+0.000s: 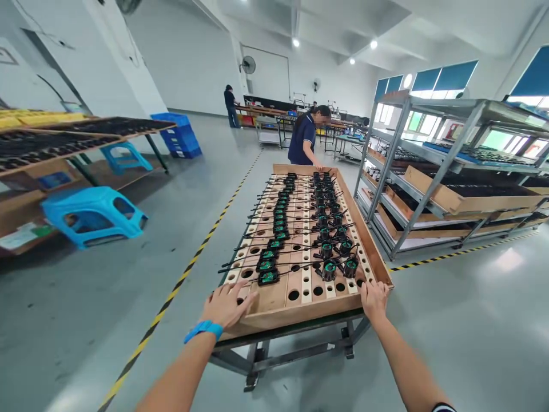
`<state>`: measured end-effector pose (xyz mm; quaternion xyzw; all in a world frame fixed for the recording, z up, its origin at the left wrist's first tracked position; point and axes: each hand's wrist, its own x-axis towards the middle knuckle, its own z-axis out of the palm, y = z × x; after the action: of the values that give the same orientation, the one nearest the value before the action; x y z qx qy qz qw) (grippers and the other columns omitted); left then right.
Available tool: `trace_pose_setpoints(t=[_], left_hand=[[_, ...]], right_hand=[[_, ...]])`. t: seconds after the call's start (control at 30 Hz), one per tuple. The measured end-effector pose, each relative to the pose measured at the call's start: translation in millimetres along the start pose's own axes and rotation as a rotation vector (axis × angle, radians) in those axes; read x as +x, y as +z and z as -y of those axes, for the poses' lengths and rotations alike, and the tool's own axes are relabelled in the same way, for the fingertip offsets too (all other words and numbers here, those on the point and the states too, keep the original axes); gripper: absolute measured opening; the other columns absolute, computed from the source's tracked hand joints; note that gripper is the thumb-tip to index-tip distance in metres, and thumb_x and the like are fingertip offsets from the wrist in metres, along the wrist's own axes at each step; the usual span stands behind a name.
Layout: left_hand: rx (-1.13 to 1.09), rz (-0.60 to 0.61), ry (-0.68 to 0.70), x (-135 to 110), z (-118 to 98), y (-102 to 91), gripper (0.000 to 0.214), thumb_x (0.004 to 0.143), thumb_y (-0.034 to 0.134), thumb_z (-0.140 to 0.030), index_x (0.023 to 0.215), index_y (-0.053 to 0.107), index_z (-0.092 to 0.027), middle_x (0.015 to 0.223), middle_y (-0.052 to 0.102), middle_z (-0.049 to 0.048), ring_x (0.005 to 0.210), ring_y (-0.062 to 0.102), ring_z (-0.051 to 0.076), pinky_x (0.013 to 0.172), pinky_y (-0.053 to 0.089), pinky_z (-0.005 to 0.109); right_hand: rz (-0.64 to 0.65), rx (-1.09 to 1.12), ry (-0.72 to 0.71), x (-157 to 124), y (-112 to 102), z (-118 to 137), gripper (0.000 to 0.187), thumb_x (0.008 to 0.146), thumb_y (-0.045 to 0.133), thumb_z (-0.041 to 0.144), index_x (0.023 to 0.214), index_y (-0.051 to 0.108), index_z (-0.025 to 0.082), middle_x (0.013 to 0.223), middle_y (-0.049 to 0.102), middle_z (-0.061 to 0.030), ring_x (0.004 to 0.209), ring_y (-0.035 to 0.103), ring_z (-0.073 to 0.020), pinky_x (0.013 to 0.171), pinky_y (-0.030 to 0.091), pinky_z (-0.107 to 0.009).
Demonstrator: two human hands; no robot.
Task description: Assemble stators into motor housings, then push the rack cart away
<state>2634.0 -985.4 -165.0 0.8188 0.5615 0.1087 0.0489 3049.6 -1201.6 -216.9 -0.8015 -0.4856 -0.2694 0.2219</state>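
A long wooden tray [274, 306] with rows of round holes lies on a metal cart [300, 349]. Several small black parts with green tops and thin black wires [278, 229] sit in the holes in two columns. My left hand [225, 305], with a blue wristband, grips the tray's near left corner, fingers bent over the rim. On the near right corner rests my right hand [374, 298], fingers curled on the edge. A person in a dark blue shirt [303, 140] stands at the tray's far end, hands on it.
Metal shelving [433, 166] with similar wooden trays stands to the right. Blue plastic stools [92, 216] and low tables with trays are on the left. A yellow-black floor line [189, 266] runs left of the cart. Another person [230, 106] stands far back.
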Motion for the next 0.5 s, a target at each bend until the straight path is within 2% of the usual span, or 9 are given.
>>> trace_pose_setpoints(t=[0.13,0.27,0.5], left_hand=[[-0.004,0.007,-0.008,5.0,-10.4,-3.3,0.072,0.089,0.039,-0.064,0.144,0.057,-0.022,0.145,0.055,0.0188,0.137,0.044,0.042,0.110,0.036,0.059],[-0.006,-0.009,0.009,7.6,-17.2,-7.4,0.071,0.089,0.038,-0.065,0.143,0.057,-0.023,0.146,0.054,0.0169,0.139,0.043,0.040,0.112,0.035,0.056],[0.007,0.010,-0.013,10.4,-22.5,-6.0,0.067,0.090,0.039,-0.062,0.141,0.060,-0.023,0.140,0.059,0.0168,0.136,0.047,0.038,0.110,0.038,0.054]], right_hand=[[0.025,0.005,-0.020,10.3,-6.4,-12.7,0.026,0.101,0.055,0.036,0.082,0.062,0.019,0.084,0.060,-0.0009,0.087,0.054,-0.0203,0.093,0.039,-0.039],[0.028,0.016,-0.026,19.3,-10.7,-22.3,0.026,0.101,0.055,0.036,0.084,0.063,0.019,0.085,0.060,-0.0012,0.088,0.054,-0.0208,0.094,0.038,-0.040],[0.014,0.033,-0.024,20.8,-1.3,-17.6,0.022,0.101,0.056,0.037,0.090,0.064,0.019,0.085,0.060,-0.0006,0.085,0.056,-0.0196,0.091,0.042,-0.039]])
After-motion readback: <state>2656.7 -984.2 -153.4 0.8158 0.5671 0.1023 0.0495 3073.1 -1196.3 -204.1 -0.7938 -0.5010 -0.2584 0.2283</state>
